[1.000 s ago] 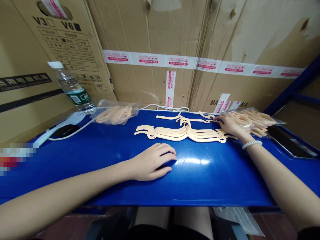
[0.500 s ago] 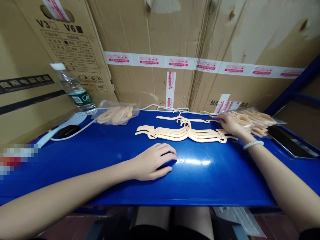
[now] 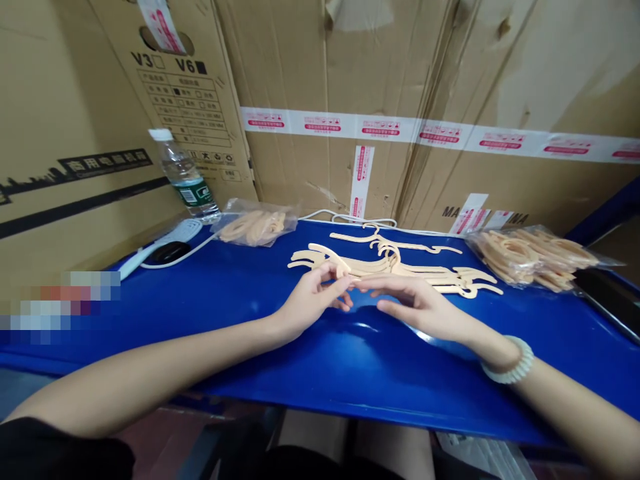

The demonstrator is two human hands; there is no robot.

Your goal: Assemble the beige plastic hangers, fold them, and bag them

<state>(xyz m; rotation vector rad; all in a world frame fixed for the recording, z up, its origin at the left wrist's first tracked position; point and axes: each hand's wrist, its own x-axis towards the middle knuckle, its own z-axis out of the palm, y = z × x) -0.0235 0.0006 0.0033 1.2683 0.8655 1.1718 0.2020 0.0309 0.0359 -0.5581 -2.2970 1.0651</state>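
Beige curved piece (image 3: 329, 254) pinched by left hand (image 3: 309, 295), long axis slanting away leftward from fingers; right hand (image 3: 431, 304) just beside, fingers parted; stacked hangers (image 3: 423, 271) beyond.

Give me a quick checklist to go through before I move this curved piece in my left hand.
1. Curved piece gripped by left hand: ok, held between the fingers.
2. Right hand gripping it too: cannot tell.
3. Hanger stack fully visible: not ok, hands cover part.
4. Loose hanger separate from the stack: cannot tell.
5. Bottle capped and away from both hands: ok.
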